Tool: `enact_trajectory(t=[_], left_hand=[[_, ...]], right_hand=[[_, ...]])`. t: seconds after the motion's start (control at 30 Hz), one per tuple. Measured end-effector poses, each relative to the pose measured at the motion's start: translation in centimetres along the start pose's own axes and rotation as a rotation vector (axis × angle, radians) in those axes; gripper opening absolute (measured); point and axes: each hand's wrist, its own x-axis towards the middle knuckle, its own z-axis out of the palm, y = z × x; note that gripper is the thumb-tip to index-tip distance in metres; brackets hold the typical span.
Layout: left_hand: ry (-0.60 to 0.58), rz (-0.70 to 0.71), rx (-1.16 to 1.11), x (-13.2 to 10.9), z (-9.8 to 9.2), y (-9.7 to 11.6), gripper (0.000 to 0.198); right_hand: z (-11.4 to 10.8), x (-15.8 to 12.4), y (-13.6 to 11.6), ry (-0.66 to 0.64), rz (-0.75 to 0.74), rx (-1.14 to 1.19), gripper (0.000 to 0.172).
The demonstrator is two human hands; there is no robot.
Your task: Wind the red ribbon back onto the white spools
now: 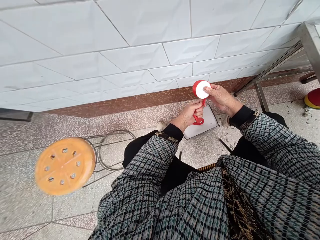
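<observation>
My right hand (221, 98) pinches a red ribbon roll (201, 89) with a white round face, held up in front of the tiled wall. My left hand (191, 113) is closed on the loose red ribbon end (198, 120) that runs down from the roll. Both hands are close together above a white flat board (202, 128) lying on the floor between my feet. My sleeves are a grey check pattern with black cuffs.
An orange round stool (65, 165) with holes and a wire frame stands at the left. A metal table frame (275, 66) is at the right by the wall. A red and yellow round object (313, 98) lies at the far right. Small scraps litter the floor.
</observation>
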Motion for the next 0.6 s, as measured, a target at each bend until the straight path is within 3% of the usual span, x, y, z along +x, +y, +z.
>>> enact_trajectory(t=[0.17,0.4,0.53,0.6], left_hand=[[-0.058,-0.066,0.085,0.3,0.3,-0.8,0.023],[-0.103,-0.122,0.203,0.2,0.6,-1.2,0.033],[-0.041,-0.083,0.142,0.9,-0.1,-1.9,0.048],[-0.002,-0.142,0.074,1.4,-0.7,-2.2,0.05]], right_hand=[[1.4,-0.9,0.8,-0.038,0.009,0.034,0.058],[1.4,-2.1,0.0,-0.3,0.017,-0.186,0.048],[1.2,-2.3,-0.7,-0.412,-0.062,-0.317,0.043],[1.2,-2.4,-1.0,-0.425,-0.13,-0.38,0.038]])
